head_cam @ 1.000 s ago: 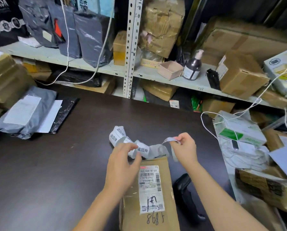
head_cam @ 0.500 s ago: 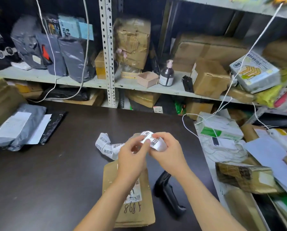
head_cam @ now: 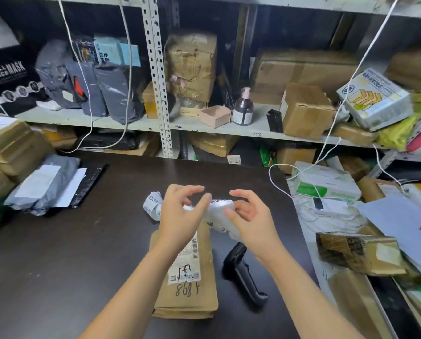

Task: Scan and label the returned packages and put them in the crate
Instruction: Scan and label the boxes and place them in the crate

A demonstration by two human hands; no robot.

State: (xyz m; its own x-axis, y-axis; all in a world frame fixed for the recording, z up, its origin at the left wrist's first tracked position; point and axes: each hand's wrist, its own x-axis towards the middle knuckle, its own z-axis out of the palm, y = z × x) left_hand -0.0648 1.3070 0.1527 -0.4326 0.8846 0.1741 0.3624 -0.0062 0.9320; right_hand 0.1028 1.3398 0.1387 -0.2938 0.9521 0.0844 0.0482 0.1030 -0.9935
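Since the matte black scanner (head_cam: 243, 272) lies idle just right of the flat kraft-paper package (head_cam: 204, 292), labelling looks in hand. Just above the package, the left hand (head_cam: 180, 216) pinches the glossy, curling label strip (head_cam: 152, 204) while the right hand (head_cam: 253, 218) curls round it (blurred there). Next: peel one sticker cleanly and press it flat on the package.

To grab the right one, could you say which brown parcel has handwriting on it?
The flat kraft envelope on the table, digits inked below its label.

Scanner (head_cam: 244, 275) right of package (head_cam: 192, 298) on table (head_cam: 57, 265); label strip (head_cam: 152, 204) behind.
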